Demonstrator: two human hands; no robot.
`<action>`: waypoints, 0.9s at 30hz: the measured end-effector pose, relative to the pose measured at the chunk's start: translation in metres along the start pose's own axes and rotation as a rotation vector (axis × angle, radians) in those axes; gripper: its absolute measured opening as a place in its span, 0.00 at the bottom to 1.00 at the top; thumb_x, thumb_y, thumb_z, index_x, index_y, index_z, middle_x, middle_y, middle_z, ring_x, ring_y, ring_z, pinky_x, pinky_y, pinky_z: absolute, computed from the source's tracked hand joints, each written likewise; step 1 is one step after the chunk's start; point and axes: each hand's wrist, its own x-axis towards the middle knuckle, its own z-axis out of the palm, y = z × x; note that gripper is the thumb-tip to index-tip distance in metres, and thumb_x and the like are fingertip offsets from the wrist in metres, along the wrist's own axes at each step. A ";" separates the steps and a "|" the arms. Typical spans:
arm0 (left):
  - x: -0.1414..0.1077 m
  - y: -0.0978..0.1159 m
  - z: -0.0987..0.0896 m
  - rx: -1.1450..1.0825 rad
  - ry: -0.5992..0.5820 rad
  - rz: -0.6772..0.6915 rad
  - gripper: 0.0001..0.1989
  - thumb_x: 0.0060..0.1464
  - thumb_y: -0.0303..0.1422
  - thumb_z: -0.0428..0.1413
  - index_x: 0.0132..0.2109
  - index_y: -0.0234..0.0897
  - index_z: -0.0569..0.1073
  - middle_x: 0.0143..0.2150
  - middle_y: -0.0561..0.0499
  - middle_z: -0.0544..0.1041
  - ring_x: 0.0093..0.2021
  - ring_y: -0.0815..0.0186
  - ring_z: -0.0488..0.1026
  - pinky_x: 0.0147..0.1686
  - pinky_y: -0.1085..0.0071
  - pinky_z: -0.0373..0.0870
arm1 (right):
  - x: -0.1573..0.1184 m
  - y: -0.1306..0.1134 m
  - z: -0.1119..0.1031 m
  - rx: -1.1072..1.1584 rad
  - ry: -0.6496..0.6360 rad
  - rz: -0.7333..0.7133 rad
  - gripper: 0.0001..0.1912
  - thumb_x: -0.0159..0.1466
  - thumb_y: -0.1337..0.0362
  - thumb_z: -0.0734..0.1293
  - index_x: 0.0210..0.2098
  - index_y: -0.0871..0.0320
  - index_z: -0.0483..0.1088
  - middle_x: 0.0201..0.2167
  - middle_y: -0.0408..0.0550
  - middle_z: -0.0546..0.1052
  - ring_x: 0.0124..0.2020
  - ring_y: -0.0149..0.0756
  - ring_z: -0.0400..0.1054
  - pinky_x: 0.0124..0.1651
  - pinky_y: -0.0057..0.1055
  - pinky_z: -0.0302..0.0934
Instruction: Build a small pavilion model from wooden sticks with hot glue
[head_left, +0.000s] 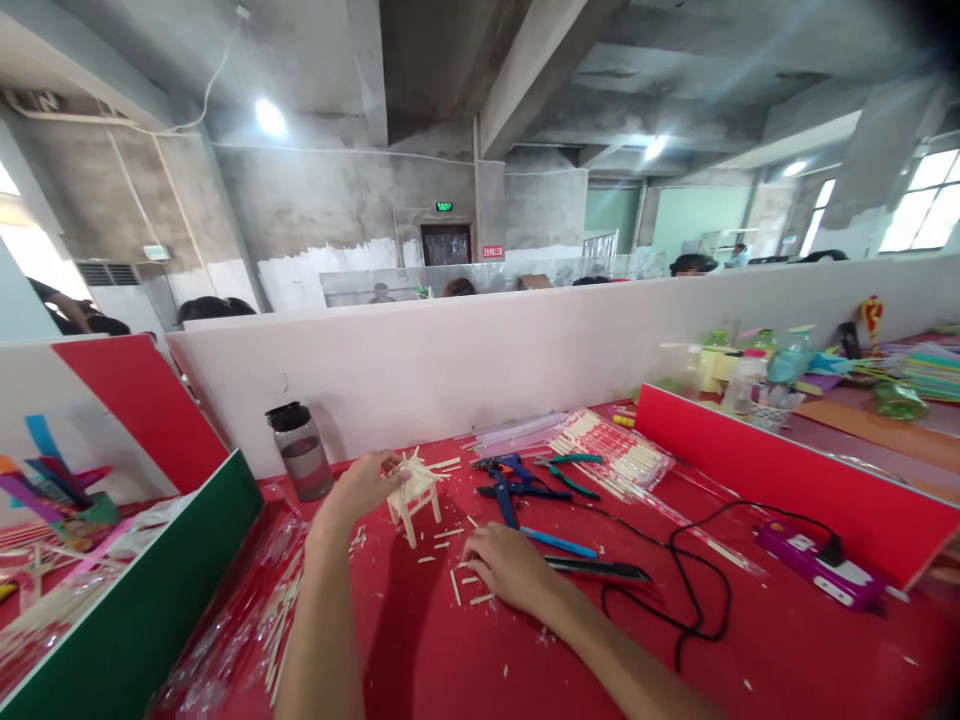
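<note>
A small stool-like model of pale wooden sticks (414, 497) stands on its legs on the red table. My left hand (365, 487) is at its upper left side, the bent fingers touching its top, partly behind loose sticks. To the right and nearer, my right hand (504, 565) rests low over the table with its fingers bent together beside short cut stick pieces (455, 588). Whatever its fingertips pinch is too small to make out. Blue-handled pliers (506, 500) and green-handled pliers (576, 480) lie behind my right hand.
A dark-lidded bottle (301, 455) stands at the back left. Bagged sticks (615, 450) lie at the back. A blue pen (559, 542), a dark cutter (600, 569), a black cable (694, 585) and a purple power strip (821, 567) lie rightward. Green (142, 600) and red (780, 480) dividers flank the table.
</note>
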 end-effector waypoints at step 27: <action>0.003 -0.001 0.002 0.000 0.013 -0.046 0.21 0.55 0.49 0.52 0.46 0.38 0.75 0.43 0.45 0.80 0.40 0.57 0.76 0.38 0.68 0.67 | 0.001 0.006 0.009 -0.020 0.014 -0.095 0.06 0.67 0.71 0.63 0.39 0.59 0.72 0.40 0.49 0.73 0.43 0.37 0.66 0.43 0.29 0.59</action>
